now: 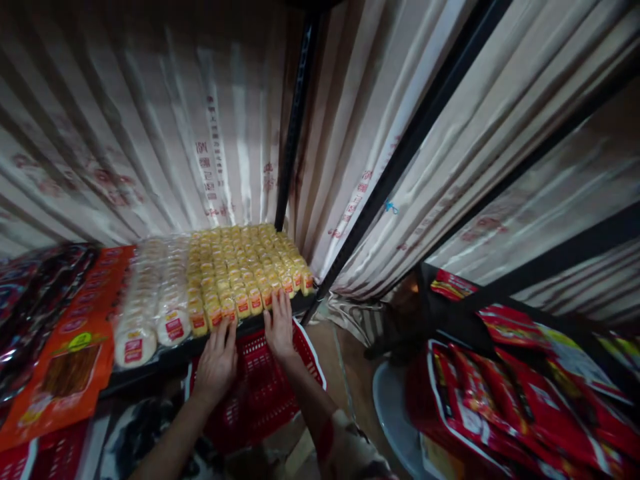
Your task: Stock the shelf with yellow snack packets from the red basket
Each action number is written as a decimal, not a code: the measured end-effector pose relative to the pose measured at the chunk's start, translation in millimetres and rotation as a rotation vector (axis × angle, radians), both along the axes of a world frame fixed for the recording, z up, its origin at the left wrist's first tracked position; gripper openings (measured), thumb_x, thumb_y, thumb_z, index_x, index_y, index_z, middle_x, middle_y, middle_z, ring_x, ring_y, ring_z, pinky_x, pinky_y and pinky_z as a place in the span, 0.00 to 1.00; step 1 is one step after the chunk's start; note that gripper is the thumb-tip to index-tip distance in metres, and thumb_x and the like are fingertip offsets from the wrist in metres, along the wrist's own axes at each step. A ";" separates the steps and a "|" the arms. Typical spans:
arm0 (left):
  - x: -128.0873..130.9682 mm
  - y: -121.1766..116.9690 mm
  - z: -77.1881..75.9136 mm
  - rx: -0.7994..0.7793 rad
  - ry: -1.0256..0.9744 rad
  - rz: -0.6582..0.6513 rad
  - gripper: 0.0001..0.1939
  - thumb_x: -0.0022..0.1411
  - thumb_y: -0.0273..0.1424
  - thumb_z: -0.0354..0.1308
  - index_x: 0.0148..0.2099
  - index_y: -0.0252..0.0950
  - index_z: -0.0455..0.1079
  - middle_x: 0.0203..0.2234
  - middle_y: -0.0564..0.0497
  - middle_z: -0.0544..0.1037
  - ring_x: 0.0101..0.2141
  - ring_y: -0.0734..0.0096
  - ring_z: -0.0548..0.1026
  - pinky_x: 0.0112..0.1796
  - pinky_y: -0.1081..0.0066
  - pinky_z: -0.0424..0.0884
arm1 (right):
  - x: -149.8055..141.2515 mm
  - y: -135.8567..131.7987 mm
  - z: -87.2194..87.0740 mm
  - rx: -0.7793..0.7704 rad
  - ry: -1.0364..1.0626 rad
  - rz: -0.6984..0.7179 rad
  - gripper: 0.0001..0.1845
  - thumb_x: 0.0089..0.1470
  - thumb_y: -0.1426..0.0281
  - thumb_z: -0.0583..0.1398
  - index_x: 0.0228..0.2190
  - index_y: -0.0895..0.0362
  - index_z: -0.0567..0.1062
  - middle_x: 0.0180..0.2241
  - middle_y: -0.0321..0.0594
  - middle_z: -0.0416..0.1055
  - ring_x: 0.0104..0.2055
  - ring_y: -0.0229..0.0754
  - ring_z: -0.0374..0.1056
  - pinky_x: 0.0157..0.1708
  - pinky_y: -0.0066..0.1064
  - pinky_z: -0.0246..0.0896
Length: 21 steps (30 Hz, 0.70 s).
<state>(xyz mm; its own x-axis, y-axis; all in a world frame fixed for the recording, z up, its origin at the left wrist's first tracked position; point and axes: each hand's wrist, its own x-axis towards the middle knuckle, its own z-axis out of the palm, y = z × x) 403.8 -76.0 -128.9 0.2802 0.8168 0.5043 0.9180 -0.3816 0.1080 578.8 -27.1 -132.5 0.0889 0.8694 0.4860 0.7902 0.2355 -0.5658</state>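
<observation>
Rows of small yellow wrapped snack packs (235, 257) with red and white labels stand on a dark shelf. My left hand (217, 360) rests its fingertips against the front packs near the middle of the rows. Further right, my right hand (280, 330) touches the front packs with its fingers stretched out. Neither hand is wrapped round a pack. Just below both hands is a red plastic basket (250, 393) with a pale rim; no goods show inside it.
To the left, white round packs (135, 343) and orange snack bags (75, 353) share the shelf. Black metal posts (295, 120) and printed curtains (200, 133) stand behind. At right, a red basket (434, 380) holds red packets (530, 393), beside a pale basin (390, 407) on the tiled floor.
</observation>
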 end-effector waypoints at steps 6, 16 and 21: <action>-2.6 -1.6 -0.6 -0.004 0.011 0.000 0.26 0.60 0.25 0.45 0.62 0.32 0.57 0.57 0.37 0.64 0.55 0.53 0.64 0.50 0.56 0.66 | 12.0 2.7 1.0 0.087 0.065 -0.130 0.29 0.61 0.67 0.46 0.62 0.59 0.50 0.65 0.51 0.40 0.67 0.51 0.35 0.59 0.55 0.45; -1.1 -1.5 -0.1 -0.039 -0.024 -0.004 0.26 0.61 0.25 0.44 0.62 0.32 0.57 0.58 0.37 0.62 0.56 0.51 0.62 0.51 0.54 0.66 | 57.1 43.3 1.8 0.085 0.185 -0.252 0.33 0.60 0.64 0.46 0.62 0.68 0.48 0.63 0.59 0.44 0.66 0.51 0.38 0.60 0.54 0.42; 0.1 -3.5 0.2 -0.061 -0.039 0.011 0.25 0.61 0.25 0.44 0.61 0.30 0.59 0.58 0.36 0.62 0.56 0.50 0.62 0.50 0.53 0.66 | 56.3 49.1 1.2 0.109 0.173 -0.278 0.31 0.59 0.64 0.46 0.61 0.66 0.51 0.61 0.57 0.51 0.65 0.50 0.44 0.60 0.50 0.45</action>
